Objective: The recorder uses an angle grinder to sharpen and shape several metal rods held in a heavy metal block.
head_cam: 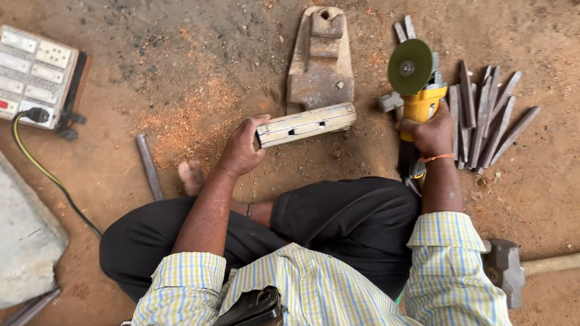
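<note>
Clamped in the left hand [241,148] was one pale bar [306,124], its far end laid against the iron block [321,60]. Wrapped tight by the right hand [432,133] was one yellow grinder [420,96], right of the block, disc raised clear. No cut was seen yet; grinding seemed unstarted. Roughly ten chisels [483,115] were heaped further right.

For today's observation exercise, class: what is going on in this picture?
A person sits cross-legged on a dirt floor. Their left hand grips one end of a pale rectangular metal bar, which rests against a rusty iron block. Their right hand holds a yellow angle grinder, green disc facing up. A pile of grey metal strips lies beside it.
</note>
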